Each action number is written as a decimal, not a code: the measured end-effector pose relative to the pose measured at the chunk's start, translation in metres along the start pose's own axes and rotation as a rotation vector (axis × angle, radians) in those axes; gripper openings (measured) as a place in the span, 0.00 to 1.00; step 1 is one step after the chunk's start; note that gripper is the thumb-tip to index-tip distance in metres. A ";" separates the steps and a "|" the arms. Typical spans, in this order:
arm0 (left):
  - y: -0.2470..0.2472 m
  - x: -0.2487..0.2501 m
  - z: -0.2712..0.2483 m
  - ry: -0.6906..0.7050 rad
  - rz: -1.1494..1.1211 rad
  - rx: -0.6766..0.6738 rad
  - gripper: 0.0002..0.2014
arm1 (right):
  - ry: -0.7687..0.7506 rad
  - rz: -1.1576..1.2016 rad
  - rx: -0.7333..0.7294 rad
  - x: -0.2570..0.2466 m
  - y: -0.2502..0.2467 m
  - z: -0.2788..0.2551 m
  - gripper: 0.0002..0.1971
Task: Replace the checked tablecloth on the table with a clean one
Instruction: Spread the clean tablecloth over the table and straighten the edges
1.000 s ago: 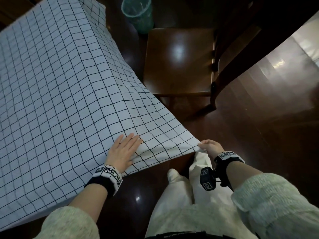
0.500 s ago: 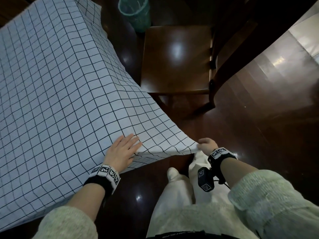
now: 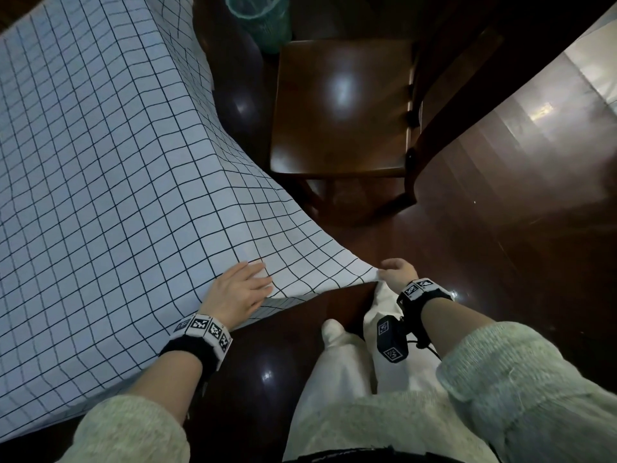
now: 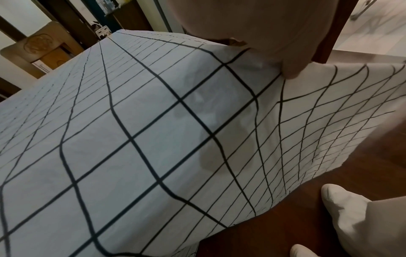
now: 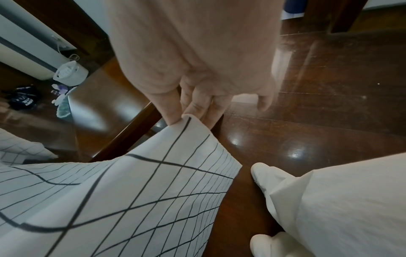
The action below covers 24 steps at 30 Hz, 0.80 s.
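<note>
The white tablecloth (image 3: 117, 178) with thin black checks covers the table on the left. My left hand (image 3: 238, 290) lies flat on it at the table's near corner, fingers straight, pressing the fabric down; in the left wrist view the thumb tip (image 4: 290, 71) touches the cloth (image 4: 153, 139). My right hand (image 3: 397, 274) pinches the cloth's loose corner between thumb and fingers and holds it out to the right, away from the table. The right wrist view shows that pinch (image 5: 183, 119) on the cloth's (image 5: 131, 200) tip. The tabletop is hidden under the cloth.
A dark wooden chair (image 3: 340, 105) stands just beyond the lifted corner, with a green waste bin (image 3: 260, 18) behind it. The floor (image 3: 500, 212) is glossy dark wood. My legs in white trousers (image 3: 344, 379) stand close to the table's corner.
Hardly anything: both hands sit slightly higher in view. The right hand keeps its pinch on the corner and the left hand stays pressed on the cloth.
</note>
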<state>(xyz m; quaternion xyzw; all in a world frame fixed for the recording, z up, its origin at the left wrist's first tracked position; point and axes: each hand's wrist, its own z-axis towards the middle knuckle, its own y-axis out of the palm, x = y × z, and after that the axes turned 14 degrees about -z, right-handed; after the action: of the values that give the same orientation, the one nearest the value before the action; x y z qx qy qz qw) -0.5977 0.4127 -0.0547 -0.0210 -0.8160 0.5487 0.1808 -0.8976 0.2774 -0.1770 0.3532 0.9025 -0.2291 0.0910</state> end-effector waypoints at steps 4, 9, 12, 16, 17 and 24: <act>0.003 0.000 0.003 -0.048 0.028 0.031 0.16 | 0.010 0.003 0.012 0.001 -0.001 0.000 0.16; 0.007 0.002 0.008 -0.239 0.035 -0.086 0.41 | 0.013 -0.007 -0.001 0.000 -0.004 0.000 0.18; 0.010 0.006 0.017 -0.234 0.054 -0.055 0.38 | 0.012 -0.014 -0.011 0.001 -0.004 0.000 0.17; 0.012 0.009 0.025 -0.130 0.108 0.035 0.22 | 0.013 -0.021 -0.037 0.003 -0.001 0.000 0.16; 0.012 0.008 0.025 -0.104 0.113 0.059 0.19 | 0.015 -0.019 -0.043 0.003 0.000 0.000 0.16; 0.013 0.003 0.024 0.003 0.066 0.115 0.15 | 0.009 -0.017 0.010 -0.002 0.003 0.005 0.14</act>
<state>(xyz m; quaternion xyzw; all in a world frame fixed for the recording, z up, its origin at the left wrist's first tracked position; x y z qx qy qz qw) -0.6100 0.3969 -0.0738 -0.0382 -0.7818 0.6001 0.1649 -0.8937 0.2760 -0.1814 0.3471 0.9047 -0.2325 0.0832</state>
